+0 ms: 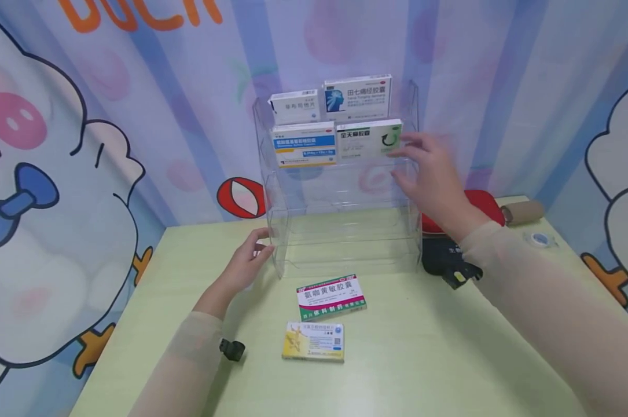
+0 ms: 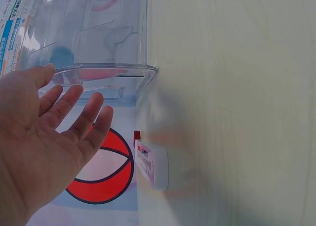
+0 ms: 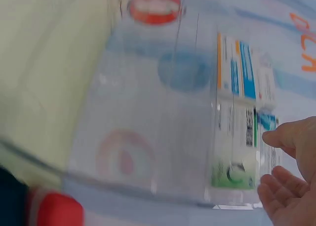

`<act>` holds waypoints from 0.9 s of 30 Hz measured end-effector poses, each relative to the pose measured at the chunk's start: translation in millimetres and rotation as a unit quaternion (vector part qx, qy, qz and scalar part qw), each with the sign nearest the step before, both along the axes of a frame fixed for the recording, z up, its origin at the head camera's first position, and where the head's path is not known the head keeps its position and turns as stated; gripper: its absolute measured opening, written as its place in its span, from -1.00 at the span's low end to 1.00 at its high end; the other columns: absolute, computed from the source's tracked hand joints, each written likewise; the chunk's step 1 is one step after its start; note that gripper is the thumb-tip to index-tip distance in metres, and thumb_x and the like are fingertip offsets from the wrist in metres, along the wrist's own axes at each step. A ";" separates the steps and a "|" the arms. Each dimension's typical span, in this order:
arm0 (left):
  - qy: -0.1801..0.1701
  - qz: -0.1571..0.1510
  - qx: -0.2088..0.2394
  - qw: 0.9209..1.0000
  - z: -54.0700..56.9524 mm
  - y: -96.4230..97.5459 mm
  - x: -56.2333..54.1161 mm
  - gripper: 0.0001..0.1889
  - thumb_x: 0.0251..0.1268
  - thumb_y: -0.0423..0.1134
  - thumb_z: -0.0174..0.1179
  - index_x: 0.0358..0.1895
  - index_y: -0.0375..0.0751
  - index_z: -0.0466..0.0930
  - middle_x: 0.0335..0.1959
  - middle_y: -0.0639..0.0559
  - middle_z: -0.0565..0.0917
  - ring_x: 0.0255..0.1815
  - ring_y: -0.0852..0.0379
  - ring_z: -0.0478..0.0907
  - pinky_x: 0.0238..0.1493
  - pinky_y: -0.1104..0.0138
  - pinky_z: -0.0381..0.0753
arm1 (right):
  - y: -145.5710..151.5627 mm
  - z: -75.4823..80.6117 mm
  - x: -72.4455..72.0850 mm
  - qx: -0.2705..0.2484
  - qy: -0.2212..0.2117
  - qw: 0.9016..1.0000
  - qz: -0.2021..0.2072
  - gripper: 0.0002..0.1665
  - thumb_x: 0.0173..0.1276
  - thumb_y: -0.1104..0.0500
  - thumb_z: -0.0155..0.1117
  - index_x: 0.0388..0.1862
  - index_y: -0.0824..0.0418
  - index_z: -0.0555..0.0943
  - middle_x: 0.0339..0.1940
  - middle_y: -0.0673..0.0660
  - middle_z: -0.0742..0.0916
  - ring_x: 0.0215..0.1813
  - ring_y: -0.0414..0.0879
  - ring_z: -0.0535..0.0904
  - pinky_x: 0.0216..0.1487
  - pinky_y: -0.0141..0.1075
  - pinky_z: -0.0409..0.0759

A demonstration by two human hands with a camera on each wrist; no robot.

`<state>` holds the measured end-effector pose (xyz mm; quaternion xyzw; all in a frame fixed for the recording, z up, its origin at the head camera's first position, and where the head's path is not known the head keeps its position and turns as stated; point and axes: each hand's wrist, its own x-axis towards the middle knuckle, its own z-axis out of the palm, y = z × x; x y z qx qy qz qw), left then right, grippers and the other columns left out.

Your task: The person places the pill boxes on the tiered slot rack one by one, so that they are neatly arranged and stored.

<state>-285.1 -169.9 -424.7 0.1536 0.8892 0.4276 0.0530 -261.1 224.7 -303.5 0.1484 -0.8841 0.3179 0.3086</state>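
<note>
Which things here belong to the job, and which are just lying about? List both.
Apparently in the job:
- clear rack
- four shelved boxes
- green-and-pink box
- yellow-and-white box

Apparently just lying about:
- red item
- black item
- small roll
- white bottle

showing clear, smooth, glossy plastic in the rack (image 1: 345, 205) between the left hand (image 1: 243, 263) and the right hand (image 1: 436, 174), catching light along its edges. looking like smooth printed card in the green-cornered box (image 1: 368, 140) at the right hand, and likewise in the yellow-and-white box (image 1: 314, 343) nearer than both hands. gleaming softly, smooth and faintly grained, on the table (image 1: 428, 347) below them. appearing as thin, matt cloth in the sleeves (image 1: 188, 350) behind both hands.
</note>
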 end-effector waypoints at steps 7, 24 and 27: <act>-0.001 0.002 -0.001 1.000 0.4 1.6 1.2 -0.45 0.66 -0.07 0.02 0.57 -0.01 0.15 0.57 -0.07 0.32 0.42 -0.15 0.44 0.43 -0.15 0.45 | -18.3 -50.2 53.5 -0.021 -0.089 0.995 0.035 -0.52 0.27 0.23 0.54 0.19 0.16 0.70 0.32 0.17 0.63 0.32 0.13 0.58 0.17 0.07 0.70; -0.010 0.013 -0.012 1.000 0.4 1.7 1.1 -0.42 0.64 0.01 0.03 0.58 0.05 0.14 0.57 -0.03 0.31 0.43 -0.11 0.42 0.41 -0.10 0.49 | -75.7 -142.4 123.9 -0.047 -0.289 0.942 0.163 -0.62 0.25 0.20 0.57 0.05 0.09 0.74 0.07 0.00 0.73 0.00 -0.06 0.71 0.01 -0.21 0.75; -0.008 0.011 -0.016 1.000 -0.3 1.0 0.8 -0.42 0.64 0.01 0.03 0.58 0.04 0.14 0.58 -0.03 0.30 0.43 -0.12 0.42 0.41 -0.10 0.49 | -84.2 -150.8 131.5 -0.040 -0.313 0.933 0.174 -0.59 0.23 0.18 0.59 0.06 0.08 0.73 0.04 -0.02 0.73 -0.03 -0.10 0.68 0.00 -0.24 0.72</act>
